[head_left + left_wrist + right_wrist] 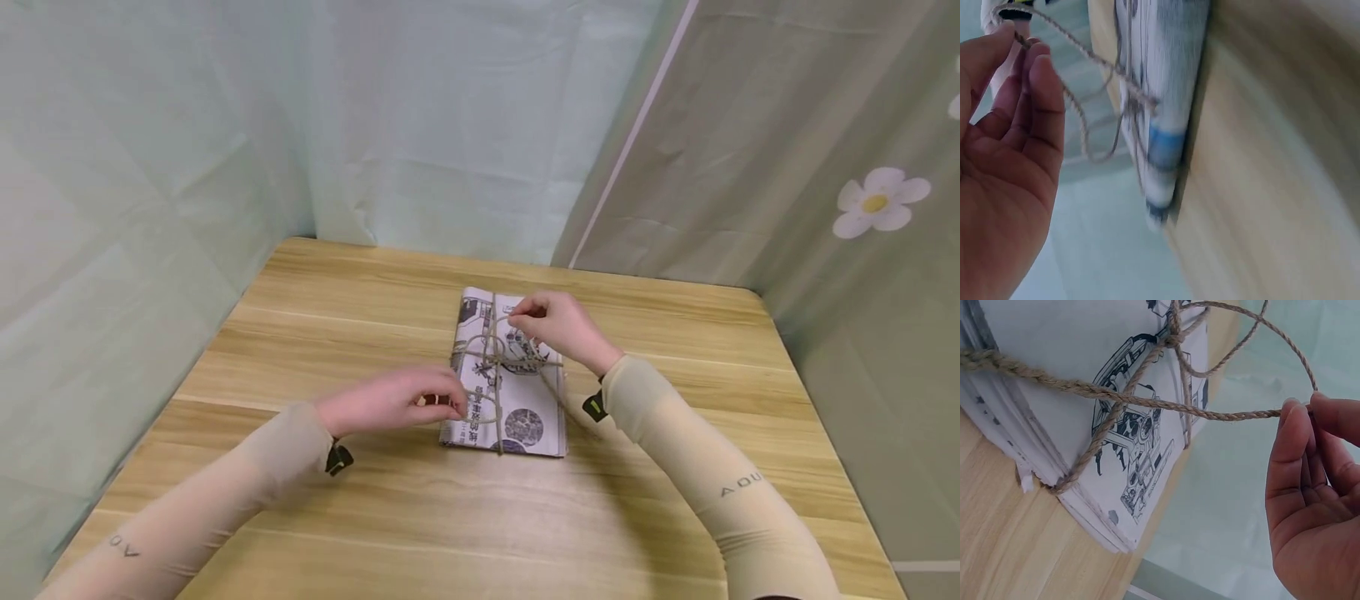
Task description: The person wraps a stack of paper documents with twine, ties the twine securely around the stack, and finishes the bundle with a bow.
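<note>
A stack of folded newspapers [517, 392] lies on the wooden table, with brown twine [1094, 447] crossed around it both ways. The strands meet at a knot [1174, 340] on top of the stack. Above the near left part of the papers, my left hand [401, 400] pinches a loop of the twine [1063, 31] between thumb and fingertips. My right hand [558, 325] pinches another stretch of twine [1229, 416] over the far right part, raised off the paper. From there a loose length trails down past the stack's right side.
The wooden table [337, 317] extends around the stack on all sides. Pale curtains [465, 125] hang behind and to the left of it, and a grey-brown curtain [720, 142] with a white flower hangs at the right. Each wrist wears a dark strap [595, 406].
</note>
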Action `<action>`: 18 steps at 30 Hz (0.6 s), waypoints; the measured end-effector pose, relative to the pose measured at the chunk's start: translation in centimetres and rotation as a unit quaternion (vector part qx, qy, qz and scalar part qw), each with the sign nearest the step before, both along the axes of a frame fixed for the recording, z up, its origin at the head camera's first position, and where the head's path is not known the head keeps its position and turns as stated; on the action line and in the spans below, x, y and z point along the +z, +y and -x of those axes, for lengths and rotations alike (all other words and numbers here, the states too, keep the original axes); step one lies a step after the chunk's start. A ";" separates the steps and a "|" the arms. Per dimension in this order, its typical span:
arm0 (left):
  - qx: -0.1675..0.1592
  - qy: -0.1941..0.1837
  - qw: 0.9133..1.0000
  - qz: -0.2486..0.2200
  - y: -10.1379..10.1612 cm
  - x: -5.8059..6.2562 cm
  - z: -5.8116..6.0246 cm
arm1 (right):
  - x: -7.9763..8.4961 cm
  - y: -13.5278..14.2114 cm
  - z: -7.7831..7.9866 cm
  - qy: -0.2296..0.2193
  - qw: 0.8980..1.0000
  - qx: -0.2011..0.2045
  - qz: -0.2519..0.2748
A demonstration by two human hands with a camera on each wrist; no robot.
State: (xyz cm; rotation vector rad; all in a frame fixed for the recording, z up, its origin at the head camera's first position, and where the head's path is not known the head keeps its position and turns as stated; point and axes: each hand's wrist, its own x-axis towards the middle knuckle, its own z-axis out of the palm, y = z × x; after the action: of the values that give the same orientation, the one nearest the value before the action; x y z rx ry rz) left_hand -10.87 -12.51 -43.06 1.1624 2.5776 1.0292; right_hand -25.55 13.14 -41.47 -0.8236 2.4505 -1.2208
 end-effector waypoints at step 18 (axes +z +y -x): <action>0.246 -0.049 0.966 -0.065 2.3 -0.9 3.3 | -0.5 -0.6 -0.1 -0.003 1.000 0.026 0.005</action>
State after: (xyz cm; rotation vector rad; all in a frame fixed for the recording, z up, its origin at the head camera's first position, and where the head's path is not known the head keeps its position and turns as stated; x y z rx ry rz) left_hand -14.17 -10.23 -44.01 0.4706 2.8183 1.3244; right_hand -25.41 12.57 -41.99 -0.8804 2.4044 -1.2153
